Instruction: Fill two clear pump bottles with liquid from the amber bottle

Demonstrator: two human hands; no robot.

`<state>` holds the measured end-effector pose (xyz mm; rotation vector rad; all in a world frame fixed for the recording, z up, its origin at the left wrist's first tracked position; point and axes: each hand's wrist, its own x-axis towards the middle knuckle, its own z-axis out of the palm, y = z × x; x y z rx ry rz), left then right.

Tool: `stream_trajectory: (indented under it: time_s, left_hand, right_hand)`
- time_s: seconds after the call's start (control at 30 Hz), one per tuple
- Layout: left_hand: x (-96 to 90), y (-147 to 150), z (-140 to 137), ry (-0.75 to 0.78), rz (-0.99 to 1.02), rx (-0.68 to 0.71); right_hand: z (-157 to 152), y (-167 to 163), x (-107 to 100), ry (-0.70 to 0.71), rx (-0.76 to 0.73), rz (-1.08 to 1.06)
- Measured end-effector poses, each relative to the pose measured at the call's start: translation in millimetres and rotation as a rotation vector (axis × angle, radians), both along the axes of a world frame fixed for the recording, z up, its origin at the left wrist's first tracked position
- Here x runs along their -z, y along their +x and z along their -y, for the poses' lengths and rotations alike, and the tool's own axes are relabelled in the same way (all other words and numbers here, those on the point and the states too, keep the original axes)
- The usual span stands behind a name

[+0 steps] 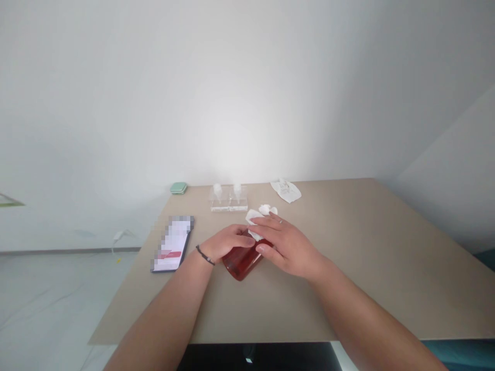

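A translucent red-brown bottle (240,264) lies tilted on the table, its base end toward me and its far end hidden by my hands. My left hand (231,241) grips it from the left, thumb across the upper side. Over its far part, my right hand (281,242) presses a crumpled white tissue (253,216) onto the surface, fingers extended and thumb near the bottle's side. Part of the tissue sticks out beyond the fingers. A small white wad (265,208) shows just behind the right hand; whether it belongs to the same tissue I cannot tell.
On the beige table (367,247), a phone (174,245) with a lit screen lies at left. Behind stand a green case (178,188), a clear acrylic holder (229,201) with two white-topped pieces, and another used tissue (286,190). A white wall (247,93) borders the table's back.
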<state>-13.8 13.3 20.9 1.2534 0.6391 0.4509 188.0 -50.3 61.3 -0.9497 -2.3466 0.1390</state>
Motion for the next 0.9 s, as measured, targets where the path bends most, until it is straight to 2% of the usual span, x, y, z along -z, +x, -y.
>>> stream_trajectory:
  time_s: [0.17,0.3,0.43,0.6,0.73,0.9]
  left_hand:
    - [5.8,7.3,5.9,-0.12,0.226,-0.21]
    - [9.0,16.3,12.4,-0.189,0.446,-0.331]
    - [10.6,21.9,15.4,-0.031,0.521,-0.408]
    - [16.0,18.2,11.5,0.2,0.459,-0.474]
    - [20.0,15.2,8.7,0.272,0.438,-0.434]
    - [22.0,14.3,8.9,0.278,0.461,-0.412]
  right_hand:
    - [-4.9,3.2,10.7,0.057,0.013,-0.024]
    - [-4.1,-4.0,21.2,0.046,0.01,-0.138]
    - [0.6,-18.9,34.7,-0.086,0.06,-0.324]
    - [5.7,-30.6,45.8,-0.247,0.086,-0.572]
    - [8.7,-35.0,46.6,-0.36,0.071,-0.766]
    - [5.2,-40.2,51.1,-0.532,0.023,-1.011]
